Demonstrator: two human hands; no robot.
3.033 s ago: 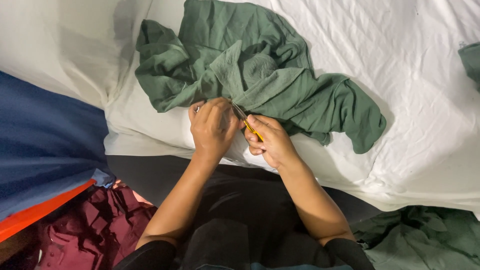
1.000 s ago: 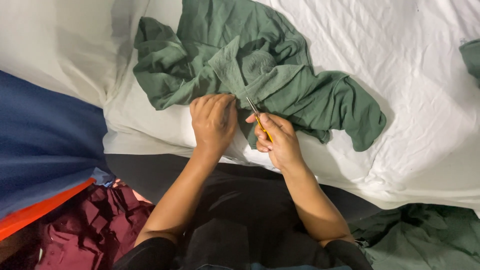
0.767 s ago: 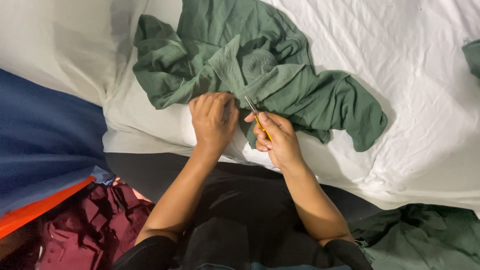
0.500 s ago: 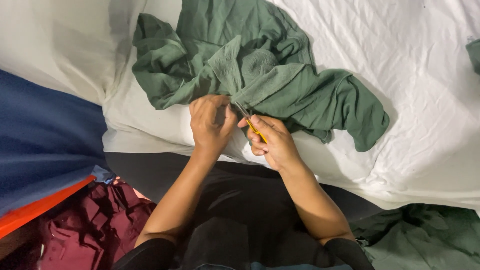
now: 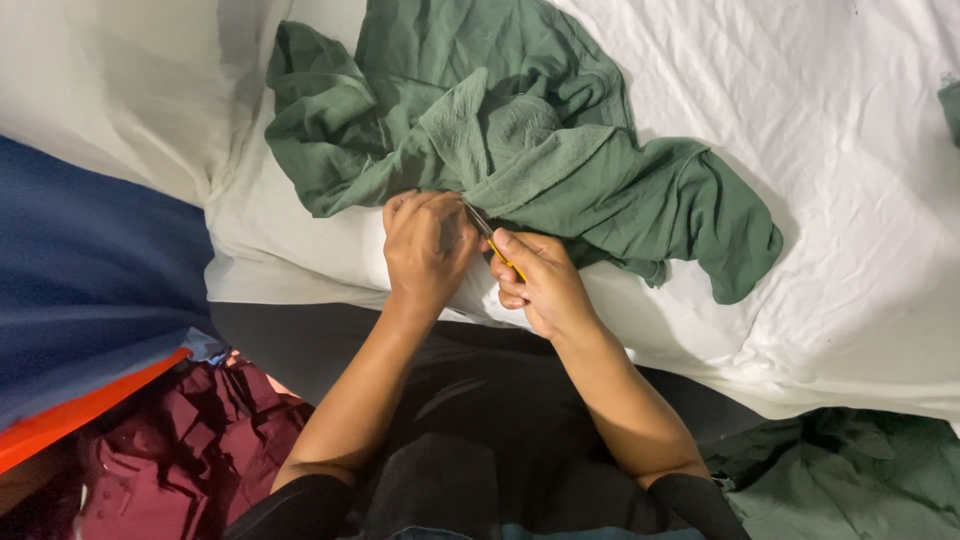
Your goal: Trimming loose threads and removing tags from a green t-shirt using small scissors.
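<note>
Both hands (image 5: 480, 260) on green garment (image 5: 560, 170) edge, R w/ small yellow-handled tool (image 5: 493, 243).

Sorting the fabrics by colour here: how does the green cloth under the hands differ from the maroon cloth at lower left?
The green cloth lies spread and crumpled on the white sheet, brightly lit; the maroon cloth sits heaped lower down in shadow. The left hand grips the green cloth while the right hand holds a small yellow-handled tool at it; nothing touches the maroon cloth. Both are rumpled, unfolded fabric.
</note>
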